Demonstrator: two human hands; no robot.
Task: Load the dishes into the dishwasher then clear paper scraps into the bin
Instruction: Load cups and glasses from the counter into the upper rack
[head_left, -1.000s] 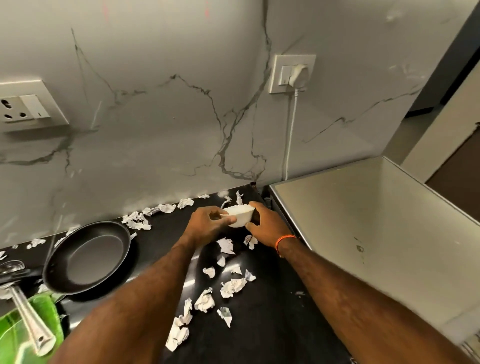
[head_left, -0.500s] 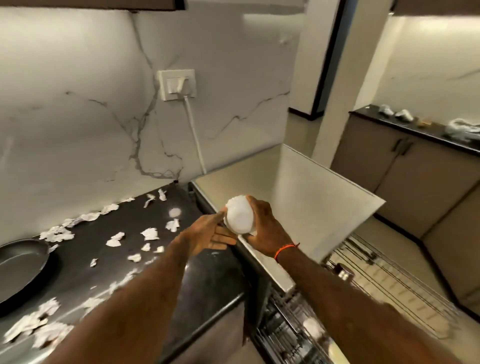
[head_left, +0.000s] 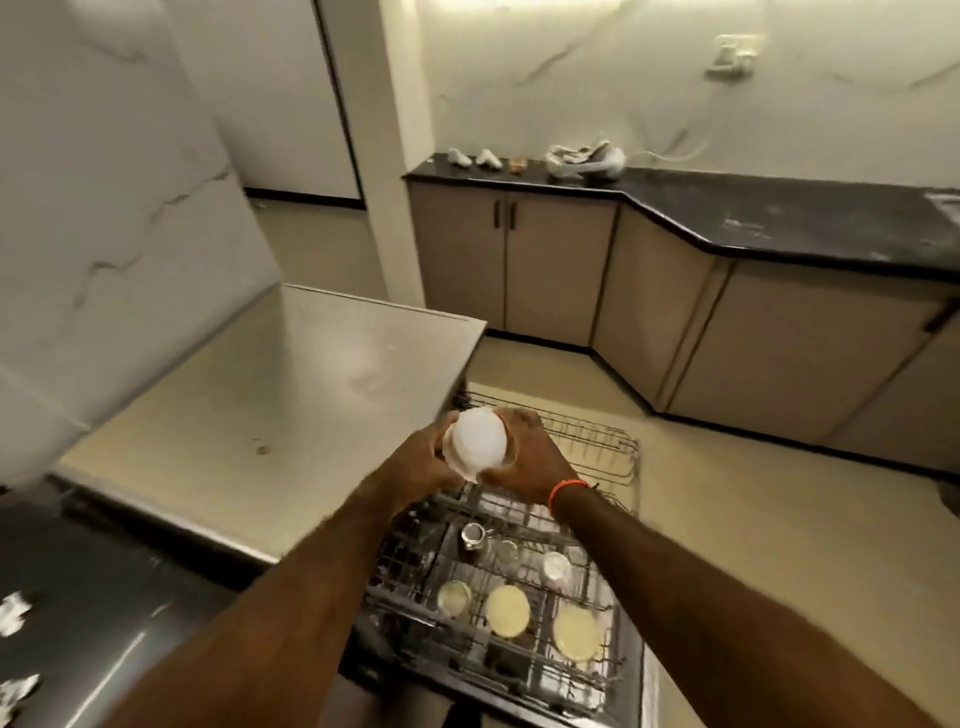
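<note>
Both hands are holding a white bowl (head_left: 477, 440) turned bottom up: the left hand (head_left: 422, 470) is curling its fingers around the left side, and the right hand (head_left: 527, 457) is gripping the right side, an orange band (head_left: 566, 489) sitting on its wrist. The bowl is hanging in the air above the pulled-out rack (head_left: 519, 587) of the open dishwasher, beside its steel top (head_left: 291, 395). Glasses and plates are standing in the rack. Paper scraps (head_left: 13, 613) are lying on the black counter (head_left: 93, 613) at the left.
</note>
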